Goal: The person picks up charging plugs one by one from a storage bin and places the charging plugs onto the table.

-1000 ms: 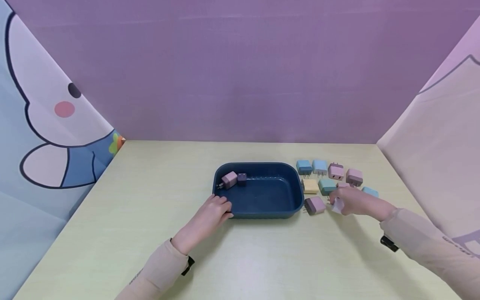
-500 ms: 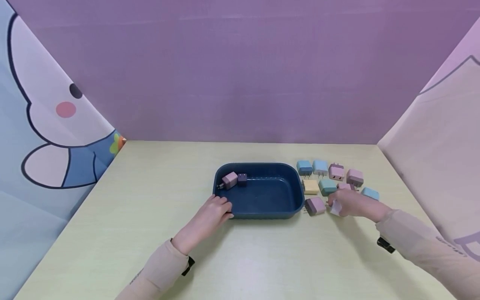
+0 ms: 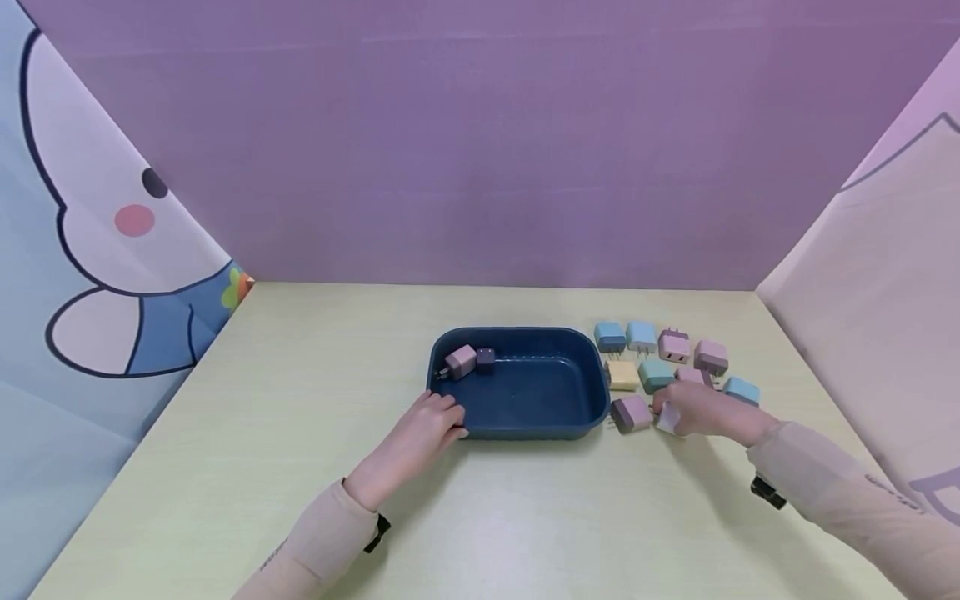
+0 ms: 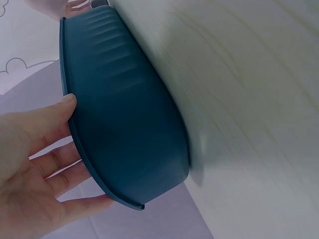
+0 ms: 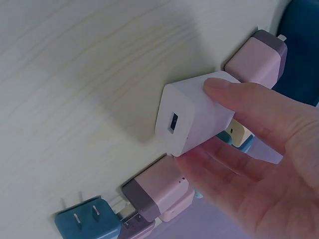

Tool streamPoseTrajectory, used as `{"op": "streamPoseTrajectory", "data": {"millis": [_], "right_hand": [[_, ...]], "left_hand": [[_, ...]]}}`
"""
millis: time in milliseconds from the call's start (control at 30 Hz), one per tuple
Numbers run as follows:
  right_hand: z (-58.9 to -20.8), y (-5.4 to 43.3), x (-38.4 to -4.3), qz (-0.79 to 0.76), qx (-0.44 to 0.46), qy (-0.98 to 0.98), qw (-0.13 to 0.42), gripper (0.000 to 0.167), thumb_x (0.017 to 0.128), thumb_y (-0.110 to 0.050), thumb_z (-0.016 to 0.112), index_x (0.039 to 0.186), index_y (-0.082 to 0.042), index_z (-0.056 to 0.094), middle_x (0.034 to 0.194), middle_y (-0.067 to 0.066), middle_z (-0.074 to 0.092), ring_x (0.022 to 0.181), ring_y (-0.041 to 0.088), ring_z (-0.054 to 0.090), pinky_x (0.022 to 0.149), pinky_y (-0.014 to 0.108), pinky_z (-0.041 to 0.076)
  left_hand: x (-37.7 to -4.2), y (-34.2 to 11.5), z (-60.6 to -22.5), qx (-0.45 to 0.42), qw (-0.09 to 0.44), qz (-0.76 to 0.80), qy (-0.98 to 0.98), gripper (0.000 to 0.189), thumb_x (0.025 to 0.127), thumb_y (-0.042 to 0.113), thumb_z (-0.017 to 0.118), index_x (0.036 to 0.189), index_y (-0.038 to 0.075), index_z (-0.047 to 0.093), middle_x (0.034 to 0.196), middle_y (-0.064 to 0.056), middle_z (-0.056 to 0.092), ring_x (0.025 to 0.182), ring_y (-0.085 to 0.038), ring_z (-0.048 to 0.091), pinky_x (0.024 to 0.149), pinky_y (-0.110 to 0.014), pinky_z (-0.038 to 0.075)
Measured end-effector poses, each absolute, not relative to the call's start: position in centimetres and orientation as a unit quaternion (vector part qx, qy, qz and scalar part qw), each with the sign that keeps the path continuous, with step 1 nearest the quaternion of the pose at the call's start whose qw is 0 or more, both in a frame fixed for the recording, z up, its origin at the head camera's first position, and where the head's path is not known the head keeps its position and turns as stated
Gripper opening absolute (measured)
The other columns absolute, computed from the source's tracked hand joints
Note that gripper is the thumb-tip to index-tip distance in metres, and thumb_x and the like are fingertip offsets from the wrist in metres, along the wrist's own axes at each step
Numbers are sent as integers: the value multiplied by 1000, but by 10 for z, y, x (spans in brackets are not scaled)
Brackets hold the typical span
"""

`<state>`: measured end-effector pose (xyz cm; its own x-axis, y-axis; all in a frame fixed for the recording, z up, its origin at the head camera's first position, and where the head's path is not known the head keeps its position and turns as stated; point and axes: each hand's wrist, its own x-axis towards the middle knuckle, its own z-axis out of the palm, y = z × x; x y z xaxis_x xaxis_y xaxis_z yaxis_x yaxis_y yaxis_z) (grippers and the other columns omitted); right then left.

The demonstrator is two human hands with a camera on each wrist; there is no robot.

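Note:
My left hand (image 3: 426, 425) grips the near left corner of a dark blue plastic basin (image 3: 555, 432). In the left wrist view the thumb presses the outside of the basin's rim (image 4: 82, 139), with the other fingers over the inner side. To the right of the basin, my right hand (image 3: 701, 407) pinches a white charger plug (image 5: 192, 112) between thumb and fingers, its USB port facing away from the palm. Inside the basin, at its left end, lie a pink charger plug (image 3: 461, 361) and a small dark purple one (image 3: 485, 361).
Several charger plugs lie right of the basin: a near pink-and-grey one (image 3: 632, 413), a yellow one (image 3: 622, 375), a green one (image 3: 656, 374), blue ones (image 3: 611, 335) and more pink ones (image 3: 711, 356). A purple backdrop (image 3: 480, 150) stands behind the pale table (image 3: 315, 350).
My right hand has shifted slightly left and nearer with the white charger plug, uncovering more of the blue plug beside it. The left hand stays on the basin.

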<state>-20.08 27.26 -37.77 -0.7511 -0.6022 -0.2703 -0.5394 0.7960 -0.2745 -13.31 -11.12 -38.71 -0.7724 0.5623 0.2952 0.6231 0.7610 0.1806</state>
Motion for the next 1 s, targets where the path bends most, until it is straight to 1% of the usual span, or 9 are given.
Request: {"op": "streamPoseTrajectory", "data": {"millis": [133, 300, 467, 667, 833, 967, 1000], "right_hand": [[-379, 274, -201, -86, -320, 929, 167, 30, 61, 10, 70, 89, 0, 64, 85, 10, 63, 78, 26, 59, 66, 36, 49], [-379, 273, -200, -87, -313, 930, 171, 31, 62, 9, 71, 91, 1, 64, 87, 11, 63, 79, 26, 59, 66, 36, 48], [-378, 272, -199, -82, -304, 932, 181, 31, 63, 7, 72, 92, 0, 63, 87, 11, 63, 79, 26, 59, 67, 36, 49], [-373, 271, -201, -82, -304, 930, 189, 28, 65, 7, 70, 91, 0, 63, 87, 12, 63, 78, 26, 59, 66, 35, 48], [-360, 268, -205, -69, -336, 924, 172, 29, 66, 6, 69, 94, 4, 61, 91, 17, 63, 80, 29, 60, 68, 35, 49], [-342, 262, -210, -56, -328, 926, 178, 32, 70, 1, 69, 100, 5, 59, 92, 18, 62, 74, 21, 60, 64, 32, 49], [-337, 260, -210, -58, -321, 928, 181, 33, 70, 2, 68, 101, 6, 59, 93, 19, 62, 74, 21, 60, 65, 33, 48]], "left_hand": [[-133, -111, -387, -320, 113, -135, -931, 17, 76, 15, 69, 69, 10, 54, 66, 2, 46, 63, -14, 41, 68, -34, 40], [-133, -111, -387, -321, 114, -135, -930, 17, 76, 15, 69, 69, 10, 54, 66, 2, 45, 62, -14, 40, 65, -32, 37], [-133, -111, -389, -322, 116, -135, -930, 17, 76, 15, 69, 69, 10, 54, 65, 2, 45, 62, -14, 40, 65, -32, 37], [-134, -111, -389, -323, 116, -135, -930, 17, 76, 15, 69, 69, 10, 54, 66, 2, 45, 62, -14, 40, 65, -32, 38], [-133, -111, -388, -322, 118, -132, -930, 17, 76, 15, 69, 69, 10, 54, 66, 2, 46, 62, -14, 41, 67, -34, 39], [-134, -111, -388, -323, 119, -131, -930, 17, 76, 16, 69, 69, 10, 54, 66, 2, 46, 62, -14, 41, 67, -33, 39], [-134, -111, -388, -322, 119, -131, -930, 16, 76, 16, 69, 69, 11, 55, 66, 2, 47, 62, -13, 41, 67, -33, 39]]}}
